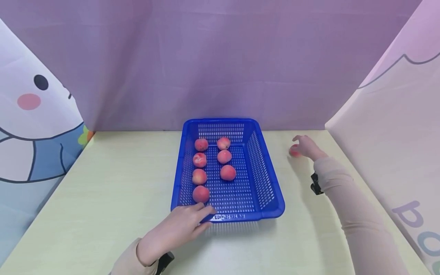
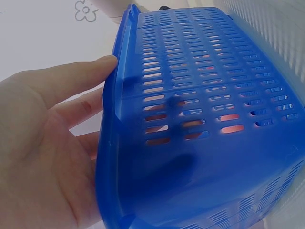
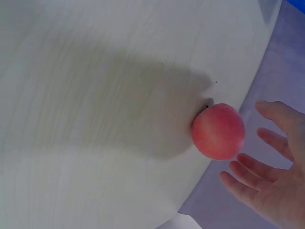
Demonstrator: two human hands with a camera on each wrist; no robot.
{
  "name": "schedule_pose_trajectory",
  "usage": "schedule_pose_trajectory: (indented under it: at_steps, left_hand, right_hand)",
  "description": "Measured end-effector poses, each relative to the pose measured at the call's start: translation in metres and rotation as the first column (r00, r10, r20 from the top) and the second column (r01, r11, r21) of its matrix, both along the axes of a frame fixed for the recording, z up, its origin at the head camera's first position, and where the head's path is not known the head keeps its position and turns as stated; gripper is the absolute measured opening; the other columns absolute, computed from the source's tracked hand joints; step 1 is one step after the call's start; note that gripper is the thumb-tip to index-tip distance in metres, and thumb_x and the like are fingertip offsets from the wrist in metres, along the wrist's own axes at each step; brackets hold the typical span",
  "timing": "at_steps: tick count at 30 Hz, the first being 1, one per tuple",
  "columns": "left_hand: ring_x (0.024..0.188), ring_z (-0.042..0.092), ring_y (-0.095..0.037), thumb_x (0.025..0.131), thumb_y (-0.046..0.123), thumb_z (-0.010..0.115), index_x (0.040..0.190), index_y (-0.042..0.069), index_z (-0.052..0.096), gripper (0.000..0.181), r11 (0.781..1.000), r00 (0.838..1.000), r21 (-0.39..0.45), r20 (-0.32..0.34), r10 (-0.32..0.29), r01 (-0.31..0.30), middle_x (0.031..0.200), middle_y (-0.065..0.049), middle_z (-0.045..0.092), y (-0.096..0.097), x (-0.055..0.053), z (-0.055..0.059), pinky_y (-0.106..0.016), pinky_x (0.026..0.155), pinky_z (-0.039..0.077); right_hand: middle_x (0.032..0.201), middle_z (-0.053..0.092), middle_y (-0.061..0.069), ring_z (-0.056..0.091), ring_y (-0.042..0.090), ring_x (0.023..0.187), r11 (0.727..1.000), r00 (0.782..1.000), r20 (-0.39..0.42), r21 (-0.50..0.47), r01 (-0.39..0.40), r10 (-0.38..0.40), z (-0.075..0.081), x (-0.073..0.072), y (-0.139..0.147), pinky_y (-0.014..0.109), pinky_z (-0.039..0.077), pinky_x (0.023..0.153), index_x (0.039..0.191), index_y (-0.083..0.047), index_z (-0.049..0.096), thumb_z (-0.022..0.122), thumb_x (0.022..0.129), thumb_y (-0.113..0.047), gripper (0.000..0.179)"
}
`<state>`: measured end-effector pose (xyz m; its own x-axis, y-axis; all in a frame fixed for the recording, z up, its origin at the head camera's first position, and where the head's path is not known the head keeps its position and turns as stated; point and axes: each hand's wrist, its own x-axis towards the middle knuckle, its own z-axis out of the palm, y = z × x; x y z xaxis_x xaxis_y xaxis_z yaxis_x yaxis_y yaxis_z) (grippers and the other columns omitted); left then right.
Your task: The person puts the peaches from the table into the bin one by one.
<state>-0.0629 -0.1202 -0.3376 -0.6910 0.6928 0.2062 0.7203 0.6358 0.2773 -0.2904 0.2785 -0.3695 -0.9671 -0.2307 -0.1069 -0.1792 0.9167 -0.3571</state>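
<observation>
A blue plastic basket (image 1: 247, 217) with slotted walls stands on the table. My left hand (image 1: 180, 225) grips its near-left rim, with the fingers over the edge and the thumb (image 2: 90, 74) against the rim in the left wrist view. Several reddish peaches sit inside in two columns, among them a front-left peach (image 1: 201, 194) and a peach (image 1: 228, 172) in the middle column. To the right of the basket, a lone peach (image 3: 219, 132) lies on the table. My right hand (image 1: 307, 147) hovers close over it, fingers spread; a gap shows between them in the right wrist view.
The pale wood-grain table (image 1: 113, 183) extends on both sides of the basket. A purple cloth backdrop (image 1: 220, 65) rises behind it, close to the basket's far end. Printed panels flank the table at the left (image 1: 44, 160) and right (image 1: 395, 133).
</observation>
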Motion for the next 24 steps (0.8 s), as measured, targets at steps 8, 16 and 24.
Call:
schedule_pose_trajectory:
  at_steps: [8,16,24]
  left_hand:
    - [0.054,0.041,-0.004,0.081,0.022,0.063,0.094,0.014,0.056,0.017,1.000,1.000,0.001,-0.020,-0.002,0.002,0.067,0.007,0.047,0.000,0.002,0.001,-0.016,0.046,0.034]
    - [0.053,0.041,-0.003,0.081,0.022,0.063,0.095,0.014,0.056,0.017,1.000,1.000,0.003,-0.020,0.001,-0.001,0.067,0.008,0.047,0.000,0.002,0.001,-0.016,0.046,0.035]
    - [0.054,0.041,-0.003,0.082,0.021,0.062,0.097,0.014,0.057,0.018,1.000,1.000,-0.003,0.010,0.007,-0.007,0.068,0.007,0.048,0.001,0.002,0.001,-0.016,0.047,0.036]
  right_hand:
    - [0.092,0.057,0.027,0.052,0.034,0.085,0.996,0.999,-0.045,-0.088,-0.021,0.017,-0.021,-0.008,0.015,0.046,0.038,0.084,0.110,0.015,0.047,0.059,0.075,-0.016,0.048]
    - [0.091,0.055,0.030,0.048,0.041,0.087,0.997,0.995,-0.101,-0.071,-0.012,0.005,-0.020,0.001,0.010,0.050,0.036,0.083,0.106,0.017,0.050,0.058,0.072,-0.011,0.044]
    - [0.095,0.053,0.032,0.045,0.040,0.089,0.999,0.995,-0.103,-0.035,0.006,-0.010,-0.018,0.008,0.004,0.049,0.037,0.082,0.107,0.018,0.048,0.058,0.076,-0.007,0.041]
